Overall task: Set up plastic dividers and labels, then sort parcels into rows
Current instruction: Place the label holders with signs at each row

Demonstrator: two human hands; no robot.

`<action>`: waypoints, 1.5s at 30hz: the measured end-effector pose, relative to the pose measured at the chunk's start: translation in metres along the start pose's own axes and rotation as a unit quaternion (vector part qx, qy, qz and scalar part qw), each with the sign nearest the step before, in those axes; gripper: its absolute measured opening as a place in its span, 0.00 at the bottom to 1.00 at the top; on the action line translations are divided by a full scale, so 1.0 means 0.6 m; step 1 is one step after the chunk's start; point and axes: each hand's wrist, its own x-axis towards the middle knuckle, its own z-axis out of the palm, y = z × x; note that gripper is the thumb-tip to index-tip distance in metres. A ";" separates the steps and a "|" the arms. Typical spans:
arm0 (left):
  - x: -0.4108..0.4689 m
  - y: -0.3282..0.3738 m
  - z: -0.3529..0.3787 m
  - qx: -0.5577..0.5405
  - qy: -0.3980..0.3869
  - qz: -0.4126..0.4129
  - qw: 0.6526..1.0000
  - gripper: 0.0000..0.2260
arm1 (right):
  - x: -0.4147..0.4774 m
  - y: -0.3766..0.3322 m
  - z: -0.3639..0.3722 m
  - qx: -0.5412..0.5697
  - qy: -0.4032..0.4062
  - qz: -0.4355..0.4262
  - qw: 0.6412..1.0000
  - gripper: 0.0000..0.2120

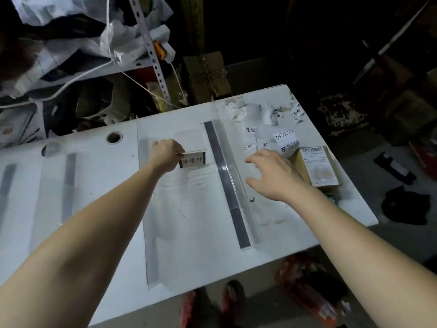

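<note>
My left hand (165, 155) pinches the left end of a white label card (193, 160) with black characters and dark side edges, held upright on the white table (99, 176). To its right stands a clear plastic divider (230, 183) on a dark strip, running from far to near. My right hand (272, 174) hovers open, fingers spread, just right of that divider, above the table. Beyond it lies a heap of loose paper labels (281, 138) with black characters. A brown cardboard parcel (316, 166) with a shipping label lies at the table's right edge.
More dark strips with clear dividers (68, 185) lie across the table to the left. A round cable hole (114, 137) is near the far edge. A cluttered metal shelf (151, 50) with bags and cords stands behind. Red items (307, 287) and dark objects lie on the floor.
</note>
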 end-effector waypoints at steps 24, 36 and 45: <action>-0.269 -0.211 -0.289 0.117 0.081 -0.110 0.984 0.29 | 0.049 -0.346 -0.046 -0.107 0.029 -0.138 0.984 0.28; -0.597 -0.550 -0.377 0.099 0.075 -0.172 0.977 0.30 | -0.083 -0.781 0.088 -0.085 0.025 -0.200 0.976 0.27; -0.769 -0.850 -0.408 0.155 0.066 -0.229 0.959 0.22 | -0.114 -1.074 0.219 -0.112 -0.003 -0.250 0.962 0.26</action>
